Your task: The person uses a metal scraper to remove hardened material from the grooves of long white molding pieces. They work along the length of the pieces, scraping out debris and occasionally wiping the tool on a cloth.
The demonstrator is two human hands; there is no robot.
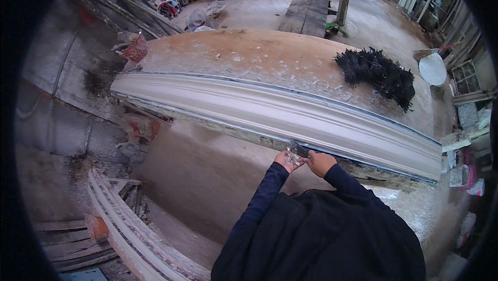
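My right hand [320, 163] grips a dark flat scraper [298, 148], its blade pointing toward the left hand. Cupped just beside it, my left hand [282, 160] holds whitish plaster scraps [293, 159] against the scraper. Both hands are over the near edge of a long white plaster moulding [259, 105]. Ridges run along the moulding's whole length, and dark blue-grey strips edge both its long sides.
Behind the moulding, a brown work table [233, 47] carries scattered white crumbs and a bundle of black bristly fibre [376, 73]. A reddish bucket [136, 48] stands at its left end. Lower left lies another long ribbed piece [132, 234]. A white basin [432, 69] is far right.
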